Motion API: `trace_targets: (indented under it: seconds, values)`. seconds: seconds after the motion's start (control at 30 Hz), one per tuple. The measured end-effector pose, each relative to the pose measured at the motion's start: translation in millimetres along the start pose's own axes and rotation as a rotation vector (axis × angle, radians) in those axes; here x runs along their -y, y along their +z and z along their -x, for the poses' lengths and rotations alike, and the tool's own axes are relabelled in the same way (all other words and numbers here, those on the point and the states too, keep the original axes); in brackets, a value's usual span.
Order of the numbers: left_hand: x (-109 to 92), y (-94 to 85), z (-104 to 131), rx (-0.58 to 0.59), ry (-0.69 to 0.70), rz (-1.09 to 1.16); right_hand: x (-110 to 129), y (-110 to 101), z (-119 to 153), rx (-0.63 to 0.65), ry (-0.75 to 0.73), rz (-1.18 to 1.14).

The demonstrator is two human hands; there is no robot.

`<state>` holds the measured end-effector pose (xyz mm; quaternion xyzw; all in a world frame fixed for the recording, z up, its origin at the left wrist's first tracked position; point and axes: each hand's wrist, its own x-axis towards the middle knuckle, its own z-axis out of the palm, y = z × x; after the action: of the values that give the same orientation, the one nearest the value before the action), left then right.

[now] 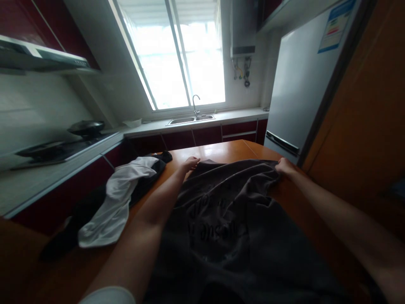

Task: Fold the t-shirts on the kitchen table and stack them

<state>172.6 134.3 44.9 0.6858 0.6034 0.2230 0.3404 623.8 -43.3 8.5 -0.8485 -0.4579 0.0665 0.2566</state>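
Observation:
A dark grey printed shirt (218, 219) lies spread over the wooden table, its black lettering upside down to me and several wrinkles running across its far part. At the shirt's far left corner, my left hand (191, 163) is closed on the fabric edge. My right hand (284, 166) pinches the far right corner, with the cloth stretched between both hands. The near part of the shirt falls into shadow toward me. Left of my left arm lie a white garment (118, 196) and black clothing (145, 183) in a loose pile.
The orange-brown table (221, 150) reaches toward a counter with a sink (190, 120) under the window. A stove (63, 150) with pans stands at the left. On the right are a grey fridge (303, 80) and a wooden panel (357, 122).

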Motion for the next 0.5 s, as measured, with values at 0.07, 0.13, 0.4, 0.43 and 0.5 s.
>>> trace_targets:
  seconds: [0.07,0.13,0.4,0.43,0.5]
  values:
    - [-6,5.2,-12,0.037,-0.013,0.042,-2,6,-10,-0.004,0.033,0.016]
    - [-10,8.2,-20,0.060,-0.005,0.073,-4,8,-20,-0.008,0.052,0.023]
    - [11,-19.2,-32,-0.230,0.172,0.149,15,-6,-60,-0.127,-0.156,-0.077]
    - [17,-26.9,-32,-0.280,0.184,0.140,23,-6,-66,-0.132,-0.185,-0.095]
    - [27,-44.3,-34,-0.363,0.197,0.103,43,-3,-79,-0.136,-0.226,-0.119]
